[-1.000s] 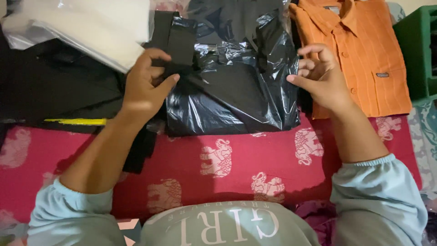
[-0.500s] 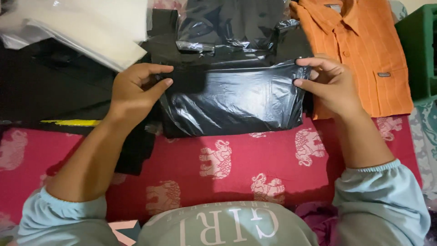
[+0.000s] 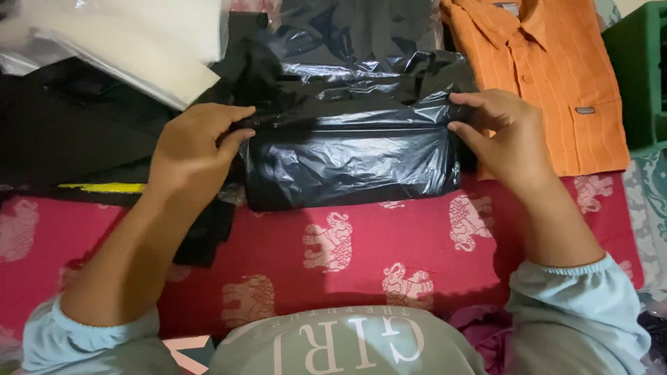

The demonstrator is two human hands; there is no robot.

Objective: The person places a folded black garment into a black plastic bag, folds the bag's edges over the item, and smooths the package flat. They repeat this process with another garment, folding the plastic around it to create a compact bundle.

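A shiny black plastic bag (image 3: 351, 156), folded into a flat rectangle around something, lies on a red cloth with white elephant prints (image 3: 389, 250). My left hand (image 3: 191, 149) pinches its upper left corner. My right hand (image 3: 504, 135) pinches its upper right corner, holding the folded top edge. More loose black plastic (image 3: 340, 42) spreads out behind the package.
An orange button shirt (image 3: 549, 76) lies at the right behind my right hand. A green crate (image 3: 643, 69) stands at the far right edge. White plastic-wrapped sheets (image 3: 118, 35) and dark cloth with a yellow stripe (image 3: 76, 139) lie at the left.
The bag was spread wide and loose a second ago. Both hands have folded its upper part down, leaving a narrower, flatter rectangle, and now grip its top corners.
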